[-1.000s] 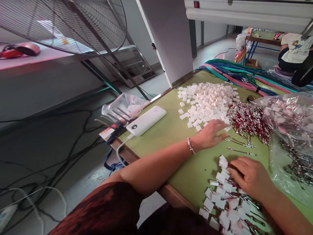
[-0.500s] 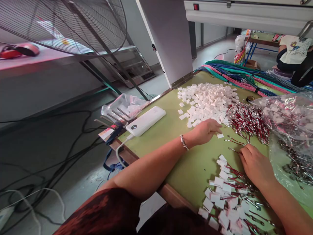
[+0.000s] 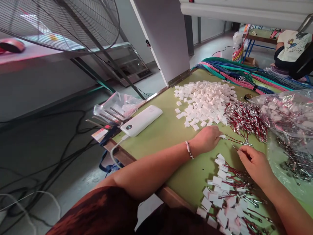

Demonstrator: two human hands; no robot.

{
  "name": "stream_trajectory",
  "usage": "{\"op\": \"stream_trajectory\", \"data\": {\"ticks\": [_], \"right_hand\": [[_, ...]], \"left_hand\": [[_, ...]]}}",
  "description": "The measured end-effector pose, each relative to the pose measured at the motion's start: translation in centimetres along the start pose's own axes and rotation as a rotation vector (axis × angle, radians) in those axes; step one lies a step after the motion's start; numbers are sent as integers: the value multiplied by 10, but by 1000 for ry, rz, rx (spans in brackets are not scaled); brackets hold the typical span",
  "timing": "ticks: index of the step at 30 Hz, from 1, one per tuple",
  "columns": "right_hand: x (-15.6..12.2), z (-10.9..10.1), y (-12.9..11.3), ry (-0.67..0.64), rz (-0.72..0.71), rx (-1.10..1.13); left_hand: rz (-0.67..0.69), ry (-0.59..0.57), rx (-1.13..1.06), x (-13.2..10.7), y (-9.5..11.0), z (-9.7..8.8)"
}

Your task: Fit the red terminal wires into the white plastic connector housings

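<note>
My left hand (image 3: pixel 207 138) rests on the green table (image 3: pixel 166 133) with its fingers pinched on a small white connector (image 3: pixel 222 136). My right hand (image 3: pixel 253 163) is closed on the end of a thin red wire (image 3: pixel 235 147) just to the right. Behind them lie a heap of white connectors (image 3: pixel 204 99) and a pile of red wires with metal ends (image 3: pixel 245 117). In front of my right hand is a pile of connectors with wires fitted (image 3: pixel 227 195).
A white power bank (image 3: pixel 141 120) with its cable lies at the table's left edge beside a clear bag (image 3: pixel 117 106). Clear bags of parts (image 3: pixel 290 114) fill the right. Coloured wire bundles (image 3: pixel 232 71) lie at the back. A large fan (image 3: pixel 61 23) stands left; another person (image 3: pixel 290 49) sits far right.
My left hand drew back from the white heap with one connector. My right hand left the finished pile, moved up to the loose wires and closed on one.
</note>
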State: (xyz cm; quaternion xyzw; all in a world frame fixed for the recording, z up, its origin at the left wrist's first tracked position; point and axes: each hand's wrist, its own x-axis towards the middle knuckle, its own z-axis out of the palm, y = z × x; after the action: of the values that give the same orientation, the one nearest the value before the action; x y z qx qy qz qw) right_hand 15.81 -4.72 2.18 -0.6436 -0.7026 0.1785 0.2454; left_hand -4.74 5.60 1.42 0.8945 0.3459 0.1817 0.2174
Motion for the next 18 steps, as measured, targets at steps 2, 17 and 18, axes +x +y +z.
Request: {"op": "stream_trajectory", "data": {"ticks": [2, 17, 18], "right_hand": [[0, -2, -1, -10, 25, 87], [-5, 5, -23, -23, -91, 208], [-5, 4, -22, -6, -75, 210]], "left_hand": [[-56, -7, -190, -1, 1, -4], [-129, -245, -815, -15, 35, -10], [-168, -266, -895, -14, 34, -10]]}}
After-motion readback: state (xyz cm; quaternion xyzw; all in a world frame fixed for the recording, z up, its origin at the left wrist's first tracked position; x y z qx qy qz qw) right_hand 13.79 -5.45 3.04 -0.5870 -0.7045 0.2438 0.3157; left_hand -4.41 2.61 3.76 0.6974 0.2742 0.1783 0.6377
